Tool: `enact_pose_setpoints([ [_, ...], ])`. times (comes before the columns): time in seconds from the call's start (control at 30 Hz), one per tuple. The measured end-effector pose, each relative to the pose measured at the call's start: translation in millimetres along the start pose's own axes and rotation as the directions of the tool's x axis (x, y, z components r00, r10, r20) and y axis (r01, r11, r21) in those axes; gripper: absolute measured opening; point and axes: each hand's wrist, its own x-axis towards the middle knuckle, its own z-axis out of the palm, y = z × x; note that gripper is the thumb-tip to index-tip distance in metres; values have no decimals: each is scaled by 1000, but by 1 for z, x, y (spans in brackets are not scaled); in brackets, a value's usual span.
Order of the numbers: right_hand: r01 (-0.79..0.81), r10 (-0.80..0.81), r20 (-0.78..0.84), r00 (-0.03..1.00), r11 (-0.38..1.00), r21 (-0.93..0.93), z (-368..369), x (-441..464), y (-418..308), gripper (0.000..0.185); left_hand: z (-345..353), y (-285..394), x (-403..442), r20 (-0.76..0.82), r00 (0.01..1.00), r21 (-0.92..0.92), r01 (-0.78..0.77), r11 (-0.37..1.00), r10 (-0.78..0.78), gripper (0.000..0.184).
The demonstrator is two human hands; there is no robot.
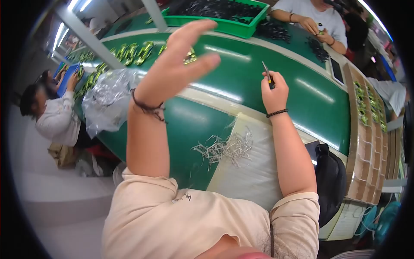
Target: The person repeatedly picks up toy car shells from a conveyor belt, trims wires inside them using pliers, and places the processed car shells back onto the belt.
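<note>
My left hand is raised over the bench, fingers stretched and thumb apart, with nothing in it. Behind it, shiny yellow-green parts lie in a row on the green bench top, partly hidden by the hand. My right hand is closed round a pair of small pliers; the metal tip points up and away, and a bit of black and yellow handle shows. Nearer my body, a loose pile of thin silver metal pieces lies partly on the green surface and partly on a pale sheet.
A crumpled clear plastic bag sits at the left. A green tray of black parts stands at the back, near a co-worker's hands. A divided cardboard box holds green parts at the right. A black bag is beside my right arm.
</note>
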Motion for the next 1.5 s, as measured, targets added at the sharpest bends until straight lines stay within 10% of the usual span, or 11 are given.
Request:
enact_pose_setpoints([
  [0.07, 6, -8, 62, 998, 999, 33, 3, -2, -1, 10, -3, 8, -27, 323, 924, 525, -355, 774, 204, 76],
  [0.23, -2, -4, 108, 994, 998, 63, 6, -5, 5, 11, 27, -12, -123, 661, 674, 569, -163, 806, -330, 124],
  [0.57, -127, 121, 110, 986, 991, 50, 6, -4, 21, 17, 96, -65, -169, 474, 875, 468, -156, 870, -98, 136],
  [1.0, -285, 280, 100, 955, 957, 49, 13, -3, 39, 16, 167, -53, -96, 525, 841, 330, -343, 879, 131, 47],
  [1.3, -140, 135, -225, 965, 990, -3, -7, 8, 42, 13, 167, -42, -90, 386, 905, 305, -308, 901, 178, 40],
  [1.5, -470, 437, -394, 809, 882, 13, -19, 18, 58, 16, 155, -58, -35, 154, 959, 195, -264, 944, 236, 35],
])
